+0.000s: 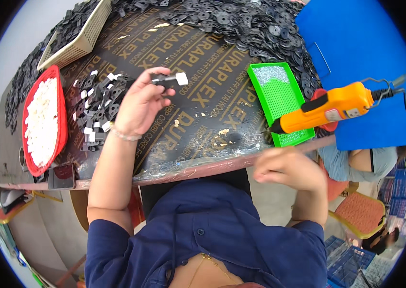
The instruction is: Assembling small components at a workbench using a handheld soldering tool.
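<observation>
My left hand (141, 106) is raised over the table, its thumb and index finger pinching a small black plastic part with a white block-shaped end (181, 78). The white end points right, away from the palm. Just past the table's front edge is my right hand (292, 168), its fingers curled in; anything inside them is hidden. Above that hand hangs an orange electric screwdriver (328, 109), tip pointing left over a green perforated tray (275, 103). Small silvery screws (271, 74) lie heaped at the tray's far end. Left of my left hand is a pile of black parts with white ends (98, 108).
A red basket (60, 115) of white pieces stands at the left, with a phone (62, 176) near it. Behind it is a cream basket (76, 48) of black parts. Black discs (241, 24) are heaped along the back. A blue panel (361, 43) and another person (361, 161) are at the right.
</observation>
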`<state>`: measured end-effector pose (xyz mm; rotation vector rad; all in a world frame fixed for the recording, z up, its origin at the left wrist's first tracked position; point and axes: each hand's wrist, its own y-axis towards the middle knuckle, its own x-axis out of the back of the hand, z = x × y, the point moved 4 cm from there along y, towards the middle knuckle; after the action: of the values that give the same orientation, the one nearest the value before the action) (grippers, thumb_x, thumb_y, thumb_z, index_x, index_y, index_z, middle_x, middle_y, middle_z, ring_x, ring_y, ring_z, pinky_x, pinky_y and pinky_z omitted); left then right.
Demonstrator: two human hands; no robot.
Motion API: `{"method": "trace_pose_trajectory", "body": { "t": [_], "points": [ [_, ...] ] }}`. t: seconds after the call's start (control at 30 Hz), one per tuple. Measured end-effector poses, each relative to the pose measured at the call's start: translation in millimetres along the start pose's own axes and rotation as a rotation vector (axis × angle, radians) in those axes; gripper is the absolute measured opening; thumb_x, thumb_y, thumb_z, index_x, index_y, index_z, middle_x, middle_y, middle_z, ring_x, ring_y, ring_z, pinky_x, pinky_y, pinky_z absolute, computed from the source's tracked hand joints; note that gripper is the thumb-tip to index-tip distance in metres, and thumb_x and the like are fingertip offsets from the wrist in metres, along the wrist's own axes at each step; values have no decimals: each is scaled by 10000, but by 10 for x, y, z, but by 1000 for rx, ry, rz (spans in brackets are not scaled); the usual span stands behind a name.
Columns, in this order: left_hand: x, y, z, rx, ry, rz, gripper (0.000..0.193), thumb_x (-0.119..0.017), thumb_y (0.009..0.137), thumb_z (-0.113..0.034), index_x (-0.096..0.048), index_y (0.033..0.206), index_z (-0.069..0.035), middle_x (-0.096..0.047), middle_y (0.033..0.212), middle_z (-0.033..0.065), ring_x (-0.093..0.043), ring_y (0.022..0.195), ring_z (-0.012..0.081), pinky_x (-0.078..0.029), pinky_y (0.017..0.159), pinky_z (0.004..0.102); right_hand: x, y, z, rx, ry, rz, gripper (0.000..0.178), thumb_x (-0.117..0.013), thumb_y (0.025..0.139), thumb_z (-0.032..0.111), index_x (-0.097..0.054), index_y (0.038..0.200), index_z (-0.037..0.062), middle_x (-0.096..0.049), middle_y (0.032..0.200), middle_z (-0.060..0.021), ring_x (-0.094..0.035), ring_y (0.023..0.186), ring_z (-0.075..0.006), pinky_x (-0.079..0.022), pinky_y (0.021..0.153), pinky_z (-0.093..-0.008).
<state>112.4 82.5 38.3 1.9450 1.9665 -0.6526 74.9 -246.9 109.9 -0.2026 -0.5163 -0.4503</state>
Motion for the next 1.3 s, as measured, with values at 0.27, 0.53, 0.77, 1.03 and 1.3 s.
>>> {"method": "trace_pose_trajectory", "body": {
  "t": [0.27, 0.53, 0.77, 1.03, 1.3],
  "points": [
    [243, -16, 181, 71, -209, -5, 260, -580, 974, -124, -636, 1209, -29, -620, 1049, 25, -535, 860, 112, -482, 777, 279, -64, 1054, -789, -95, -560, -484, 103, -734, 854, 67, -726, 931, -1, -692, 937, -146, -678, 887, -342, -540, 802, -394],
    [218, -36, 145, -8, -126, -41, 324, -657, 943, -69, -634, 1263, -19, -635, 986, 15, -560, 908, 99, -458, 874, 266, 56, 1168, -692, -201, -511, -376, 180, -666, 925, 118, -749, 1027, -4, -705, 1057, -152, -638, 1030, -343, -491, 937, -415],
    [239, 0, 203, -30, -155, -94, 375, -705, 930, -32, -592, 1287, -22, -668, 1038, 59, -620, 984, 133, -499, 890, 293, 145, 1376, -585, -212, -696, -266, 217, -655, 924, 98, -730, 1091, -16, -672, 1053, -165, -622, 1034, -352, -488, 928, -414],
    [180, -40, 189, -9, -282, 5, 303, -571, 968, -38, -616, 1268, -29, -676, 1199, 106, -659, 1015, 186, -530, 915, 352, 330, 1943, -13, 24, -661, -314, 267, -649, 930, 93, -704, 1156, -39, -666, 1012, -168, -650, 962, -352, -506, 849, -412],
    [181, 1, 304, 60, -483, 52, 386, -456, 978, -58, -553, 1345, 11, -645, 1259, 149, -656, 1104, 255, -550, 923, 420, 35, 2238, -95, 154, -534, -358, 316, -600, 976, 86, -662, 1267, -21, -656, 1164, -169, -620, 1089, -333, -495, 934, -380]
  ]
}}
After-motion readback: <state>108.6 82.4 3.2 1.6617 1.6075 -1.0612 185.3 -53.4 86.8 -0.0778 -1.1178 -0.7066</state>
